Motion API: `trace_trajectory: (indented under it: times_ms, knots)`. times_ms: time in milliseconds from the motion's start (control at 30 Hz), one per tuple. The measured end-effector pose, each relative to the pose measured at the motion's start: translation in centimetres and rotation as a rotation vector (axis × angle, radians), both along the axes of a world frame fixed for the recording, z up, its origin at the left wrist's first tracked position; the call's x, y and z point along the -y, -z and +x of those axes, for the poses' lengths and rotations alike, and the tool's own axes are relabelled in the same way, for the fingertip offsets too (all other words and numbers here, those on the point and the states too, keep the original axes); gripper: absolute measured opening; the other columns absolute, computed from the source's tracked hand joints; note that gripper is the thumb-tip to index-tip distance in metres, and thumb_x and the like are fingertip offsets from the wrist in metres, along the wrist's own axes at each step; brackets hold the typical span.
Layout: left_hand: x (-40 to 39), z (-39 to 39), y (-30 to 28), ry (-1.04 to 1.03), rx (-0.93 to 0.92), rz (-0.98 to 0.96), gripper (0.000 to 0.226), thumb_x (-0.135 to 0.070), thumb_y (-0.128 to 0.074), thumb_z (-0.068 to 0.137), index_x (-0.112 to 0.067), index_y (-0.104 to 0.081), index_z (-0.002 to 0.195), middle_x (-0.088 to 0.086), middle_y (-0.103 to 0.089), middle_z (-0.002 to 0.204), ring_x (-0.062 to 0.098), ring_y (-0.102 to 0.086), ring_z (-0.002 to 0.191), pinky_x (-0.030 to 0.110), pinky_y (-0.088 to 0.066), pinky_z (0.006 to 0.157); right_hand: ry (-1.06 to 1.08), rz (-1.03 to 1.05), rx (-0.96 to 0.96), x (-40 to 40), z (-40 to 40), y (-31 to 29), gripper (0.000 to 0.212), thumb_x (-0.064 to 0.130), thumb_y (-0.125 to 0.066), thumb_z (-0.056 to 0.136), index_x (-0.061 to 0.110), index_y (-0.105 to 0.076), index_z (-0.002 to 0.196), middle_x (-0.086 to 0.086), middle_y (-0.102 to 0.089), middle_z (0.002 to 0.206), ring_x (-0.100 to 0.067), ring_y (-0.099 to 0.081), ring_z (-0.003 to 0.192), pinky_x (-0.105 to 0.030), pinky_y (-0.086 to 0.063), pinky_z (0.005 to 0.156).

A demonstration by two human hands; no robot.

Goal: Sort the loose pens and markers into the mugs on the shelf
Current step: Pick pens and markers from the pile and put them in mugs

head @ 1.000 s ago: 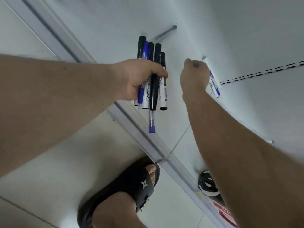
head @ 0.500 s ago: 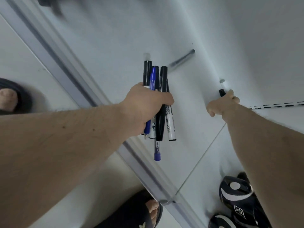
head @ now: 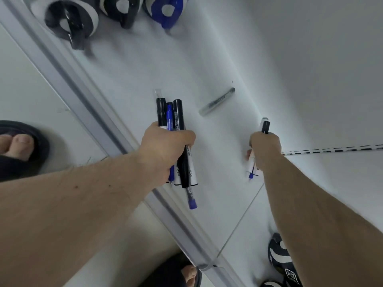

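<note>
My left hand (head: 165, 150) grips a bundle of several pens and markers (head: 176, 121), black and blue, above the white shelf (head: 128, 79). To the right, my right hand (head: 265, 150) holds a black-capped marker and a blue pen (head: 264, 126), their ends sticking out above and below the fist. One loose grey pen (head: 216, 101) lies slanted on the shelf between and beyond the two hands. Black-and-white mugs (head: 70, 19) and a blue mug (head: 165, 11) stand at the shelf's far left end. More mugs (head: 279, 257) sit on the shelf at the bottom right, partly hidden by my right forearm.
The shelf's grey front rail (head: 87, 104) runs diagonally from top left to bottom right. A slotted wall rail (head: 335, 149) runs along the back at right. My feet in black slippers (head: 18, 148) stand on the tiled floor below the shelf.
The view has swung so the mugs at the top left now show. My right hand has lifted its pens off the shelf and closed round them. The left hand keeps its bundle.
</note>
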State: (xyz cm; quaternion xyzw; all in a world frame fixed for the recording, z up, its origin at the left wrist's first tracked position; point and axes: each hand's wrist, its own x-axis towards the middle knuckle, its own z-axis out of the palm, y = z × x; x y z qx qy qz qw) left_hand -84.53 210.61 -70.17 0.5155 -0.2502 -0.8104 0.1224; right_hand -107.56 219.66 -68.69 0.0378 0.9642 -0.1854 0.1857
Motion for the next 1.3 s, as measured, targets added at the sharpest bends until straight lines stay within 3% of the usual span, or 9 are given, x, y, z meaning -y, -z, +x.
trace_trajectory:
  times_ms: [133, 233, 333, 467, 667, 867, 967, 1067, 1300]
  knots:
    - [1.0, 0.6, 0.0, -0.034, 0.023, 0.040, 0.026, 0.003, -0.064, 0.070, -0.009, -0.057, 0.092, 0.016, -0.063, 0.088, 0.027, -0.060, 0.072, 0.050, -0.058, 0.077, -0.197, -0.266, -0.007, 7.3, 3.3, 0.5, 0.017, 0.022, -0.062, 0.081, 0.015, -0.053, 0.094, -0.004, -0.057, 0.072, -0.021, -0.051, 0.045, -0.029, -0.051, 0.049]
    - [1.9, 1.0, -0.3, -0.020, -0.007, 0.055, 0.026, 0.004, -0.064, 0.072, -0.009, -0.056, 0.093, 0.015, -0.060, 0.087, 0.027, -0.058, 0.071, 0.041, -0.058, 0.070, -0.440, -0.183, -0.025, 10.0, 5.3, 1.2, 0.036, 0.043, -0.061, 0.083, 0.021, -0.048, 0.109, -0.001, -0.067, 0.083, -0.021, -0.055, 0.052, -0.022, -0.043, 0.040]
    - [2.8, 1.5, -0.8, 0.044, -0.046, 0.101, 0.023, 0.005, -0.060, 0.073, -0.009, -0.055, 0.091, 0.014, -0.057, 0.085, 0.028, -0.055, 0.070, 0.038, -0.054, 0.067, -0.520, -0.076, 0.029, 9.7, 6.3, 1.1, 0.025, 0.020, -0.054, 0.084, 0.020, -0.043, 0.107, -0.013, -0.070, 0.091, -0.024, -0.055, 0.046, -0.023, -0.042, 0.039]
    - [2.8, 3.1, -2.1, 0.161, -0.113, 0.195, 0.011, 0.003, -0.056, 0.079, -0.007, -0.055, 0.075, 0.013, -0.056, 0.072, 0.028, -0.055, 0.065, 0.036, -0.053, 0.069, -0.414, -0.268, 0.319, 7.1, 8.3, -3.2, 0.042, 0.001, -0.062, 0.082, 0.017, -0.047, 0.118, -0.017, -0.064, 0.085, -0.021, -0.049, 0.047, -0.028, -0.046, 0.046]
    - [0.2, 4.2, -6.0, 0.223, -0.233, 0.259, 0.014, 0.001, -0.056, 0.082, -0.009, -0.056, 0.073, 0.007, -0.057, 0.061, 0.020, -0.056, 0.055, 0.039, -0.053, 0.083, -0.363, -0.440, 0.477, 1.4, 13.6, -13.3, 0.002, 0.005, -0.062, 0.091, 0.006, -0.061, 0.093, -0.009, -0.070, 0.079, -0.019, -0.050, 0.055, -0.028, -0.046, 0.051]
    - [-1.2, 5.2, -11.8, 0.306, -0.381, 0.214, 0.016, -0.012, -0.060, 0.087, -0.012, -0.056, 0.071, 0.006, -0.056, 0.063, 0.018, -0.053, 0.054, 0.028, -0.050, 0.061, -0.418, -0.520, 0.504, -2.9, 18.7, -19.9, 0.011, 0.007, -0.064, 0.090, 0.010, -0.064, 0.100, -0.011, -0.071, 0.080, -0.022, -0.062, 0.073, -0.030, -0.049, 0.062]
    - [-1.0, 6.5, -14.7, 0.366, -0.448, 0.151, 0.015, -0.016, -0.057, 0.091, -0.006, -0.067, 0.091, 0.009, -0.069, 0.075, 0.022, -0.066, 0.062, 0.032, -0.057, 0.063, -0.468, -0.526, 0.456, -3.9, 20.3, -21.7, 0.015, 0.004, -0.065, 0.088, 0.008, -0.066, 0.103, -0.010, -0.071, 0.080, -0.023, -0.066, 0.077, -0.041, -0.051, 0.074]
    - [-0.5, 7.6, -17.0, 0.410, -0.455, 0.045, 0.027, -0.019, -0.056, 0.093, -0.001, -0.068, 0.110, 0.015, -0.072, 0.092, 0.028, -0.071, 0.075, 0.037, -0.059, 0.067, -0.511, -0.496, 0.408, -3.6, 21.7, -23.1, 0.014, 0.001, -0.067, 0.086, 0.003, -0.066, 0.100, -0.012, -0.069, 0.075, -0.027, -0.057, 0.065, -0.035, -0.047, 0.060]
    - [2.6, 9.8, -20.7, 0.408, -0.258, -0.192, 0.019, -0.014, -0.062, 0.089, -0.002, -0.069, 0.102, 0.014, -0.071, 0.078, 0.027, -0.069, 0.060, 0.035, -0.056, 0.052, -0.514, -0.567, 0.408, -1.0, 24.6, -24.0, 0.014, 0.005, -0.066, 0.088, 0.001, -0.064, 0.101, -0.010, -0.067, 0.073, -0.019, -0.048, 0.051, -0.028, -0.042, 0.049]
